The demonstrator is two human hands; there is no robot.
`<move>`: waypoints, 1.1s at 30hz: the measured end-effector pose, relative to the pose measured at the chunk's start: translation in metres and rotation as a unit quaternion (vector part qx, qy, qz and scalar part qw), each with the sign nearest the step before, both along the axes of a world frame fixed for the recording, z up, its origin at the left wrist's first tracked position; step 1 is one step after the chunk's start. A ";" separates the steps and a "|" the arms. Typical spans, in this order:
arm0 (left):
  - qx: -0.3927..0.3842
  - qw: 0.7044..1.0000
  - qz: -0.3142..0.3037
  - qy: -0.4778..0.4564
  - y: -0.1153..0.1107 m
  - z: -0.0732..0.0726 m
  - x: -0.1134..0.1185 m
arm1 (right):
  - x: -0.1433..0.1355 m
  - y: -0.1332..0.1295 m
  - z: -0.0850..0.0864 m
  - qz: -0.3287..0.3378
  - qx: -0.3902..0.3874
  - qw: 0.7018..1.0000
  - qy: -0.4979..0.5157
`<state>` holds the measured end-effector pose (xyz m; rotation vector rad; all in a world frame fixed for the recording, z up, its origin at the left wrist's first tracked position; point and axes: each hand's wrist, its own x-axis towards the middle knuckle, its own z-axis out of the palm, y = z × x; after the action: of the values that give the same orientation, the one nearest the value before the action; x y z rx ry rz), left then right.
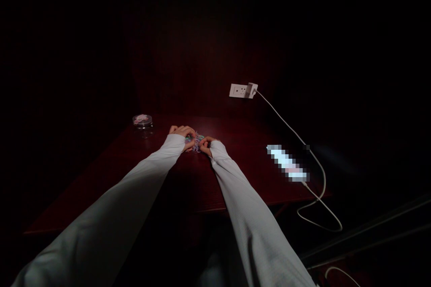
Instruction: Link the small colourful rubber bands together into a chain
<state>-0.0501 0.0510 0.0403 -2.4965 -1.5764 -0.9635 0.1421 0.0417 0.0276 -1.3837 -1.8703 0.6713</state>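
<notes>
Your left hand (182, 133) and right hand (206, 143) sit together mid-tabletop (235, 179), fingers of both curled shut on the small colourful bundle (197, 142) pinched between them. It's too dim to tell its long axis. Neither hand's nearer; both are touching it.

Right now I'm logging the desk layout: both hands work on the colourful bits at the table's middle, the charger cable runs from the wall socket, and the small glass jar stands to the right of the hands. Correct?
Not quite. The head view shows the glass jar to the left of the hands, beside the left hand. The rest holds: left and right hand are on the colourful bits, and the cable runs from the wall socket.
</notes>
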 end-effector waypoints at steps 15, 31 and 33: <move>0.016 1.000 -0.001 -0.014 0.001 0.001 -0.003 | 0.002 0.000 -0.002 0.009 0.004 1.000 -0.013; 0.014 1.000 0.009 -0.020 0.000 0.005 -0.005 | 0.002 0.010 -0.007 0.004 0.064 0.996 -0.058; 0.017 0.999 0.011 -0.025 0.000 0.005 -0.005 | 0.002 0.010 -0.007 0.003 0.058 0.997 -0.055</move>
<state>-0.0553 0.0506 0.0456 -2.4460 -1.5850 -1.0470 0.1441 0.0512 0.0210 -1.3656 -1.9677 0.4894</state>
